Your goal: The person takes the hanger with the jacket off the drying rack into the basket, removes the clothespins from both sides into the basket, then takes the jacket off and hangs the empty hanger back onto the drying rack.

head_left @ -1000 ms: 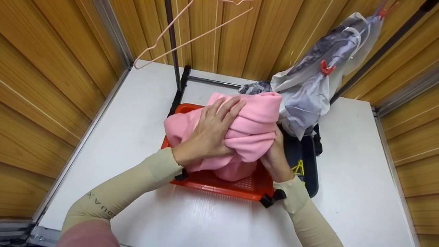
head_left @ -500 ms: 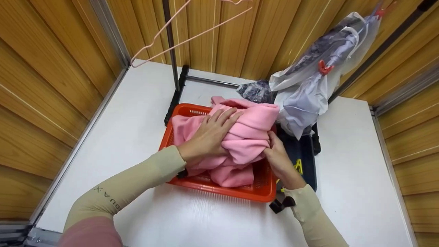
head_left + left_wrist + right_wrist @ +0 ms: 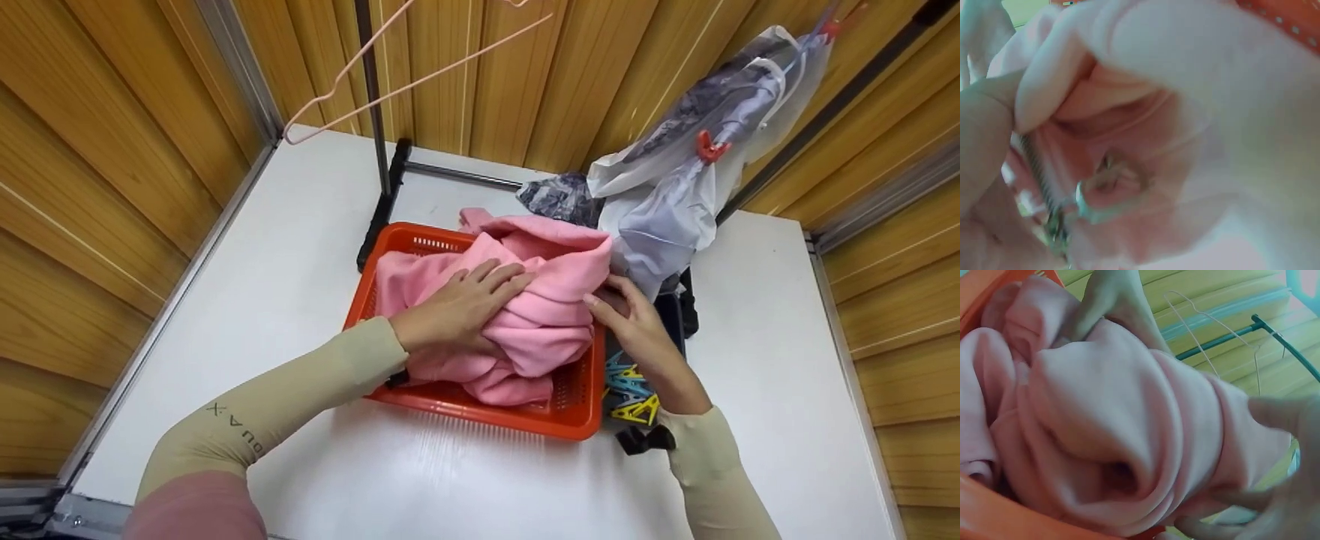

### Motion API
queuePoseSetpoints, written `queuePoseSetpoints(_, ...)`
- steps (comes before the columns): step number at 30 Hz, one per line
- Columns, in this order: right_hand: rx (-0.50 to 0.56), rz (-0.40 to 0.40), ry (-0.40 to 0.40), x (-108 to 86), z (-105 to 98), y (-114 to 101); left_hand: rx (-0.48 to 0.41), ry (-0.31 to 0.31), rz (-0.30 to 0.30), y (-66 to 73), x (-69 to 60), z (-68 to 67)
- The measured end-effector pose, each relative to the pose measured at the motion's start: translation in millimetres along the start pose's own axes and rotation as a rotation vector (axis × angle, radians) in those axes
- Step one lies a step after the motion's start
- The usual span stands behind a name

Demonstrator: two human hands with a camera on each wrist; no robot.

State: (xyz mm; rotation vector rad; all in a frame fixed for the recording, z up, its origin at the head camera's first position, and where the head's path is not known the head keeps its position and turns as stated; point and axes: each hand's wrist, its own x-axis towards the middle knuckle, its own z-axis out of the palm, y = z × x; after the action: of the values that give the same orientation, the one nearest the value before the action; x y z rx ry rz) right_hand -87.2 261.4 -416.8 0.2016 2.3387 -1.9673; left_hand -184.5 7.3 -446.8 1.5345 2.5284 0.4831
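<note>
A bunched pink garment (image 3: 547, 315) lies in the red basket (image 3: 480, 416), its upper folds rising over the back right rim. The left hand (image 3: 465, 307) rests on top of it with fingers spread. At the garment's right side is the right hand (image 3: 637, 330), fingers slightly bent and apart; its thumb tip is by the cloth, and whether it touches cannot be told. In the left wrist view the garment (image 3: 1129, 112) shows a zipper (image 3: 1036, 169) and a metal ring, blurred. The right wrist view shows the folds (image 3: 1117, 399) with the right hand (image 3: 1275, 484) beside them.
A dark bin with yellow and blue clothespins (image 3: 630, 390) stands right of the basket. Pale and patterned clothes (image 3: 660, 217) with a red clip (image 3: 711, 148) hang at the back right. A pink hanger (image 3: 420, 88) hangs at upper left, near a black rack post (image 3: 375, 97).
The pink garment has sunk lower into the basket and its top folds have opened out. The right hand has let go of its underside and moved right, uncovering more clothespins. The left hand stays on the cloth.
</note>
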Motion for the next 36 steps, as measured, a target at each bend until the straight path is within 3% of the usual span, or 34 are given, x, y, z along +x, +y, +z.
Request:
queuePoseSetpoints(4, 0.001, -0.072, 0.076, 7.0, 1, -6, -0.002, -0.16, 0.058, -0.7, -1.8, -4.0)
queuePoseSetpoints(7, -0.155, -0.158, 0.059, 15.9, 3, -9, 0.021, -0.277, 0.076, -0.5, -3.8, -7.4)
queuePoseSetpoints(9, -0.304, -0.202, 0.023, 22.2, 6, -11, 0.03, -0.319, 0.067, -0.1, -5.2, -8.7)
queuePoseSetpoints(13, -0.558, -0.208, -0.118, 28.1, 17, -10, 0.04, -0.331, 0.059, 0.7, -7.3, -8.1)
queuePoseSetpoints(18, -0.666, -0.169, -0.271, 24.4, 27, -9, 0.085, -0.299, 0.101, -2.6, -6.9, -4.7)
queuePoseSetpoints(21, -0.705, -0.184, -0.316, 20.9, 30, -9, 0.045, -0.321, 0.129, -5.4, -1.0, -16.6)
queuePoseSetpoints(24, -0.746, -0.201, -0.326, 16.2, 34, -8, -0.066, -0.274, 0.117, -9.2, 9.6, -36.0)
queuePoseSetpoints(27, -0.763, -0.223, -0.327, 12.2, 38, -3, -0.114, -0.126, 0.064, -15.6, 19.3, -48.7)
queuePoseSetpoints(29, -0.749, -0.241, -0.334, 10.2, 39, 0, -0.095, -0.023, 0.025, -22.0, 23.7, -51.8)
queuePoseSetpoints(32, -0.721, -0.274, -0.346, 7.8, 39, 6, -0.006, 0.071, 0.016, -33.7, 28.7, -50.8)
queuePoseSetpoints(34, -0.702, -0.29, -0.353, 6.7, 38, 10, 0.031, 0.099, 0.031, -42.5, 32.1, -47.9)
queuePoseSetpoints(36, -0.683, -0.296, -0.357, 6.1, 37, 12, 0.062, 0.083, 0.043, -50.7, 34.8, -44.5)
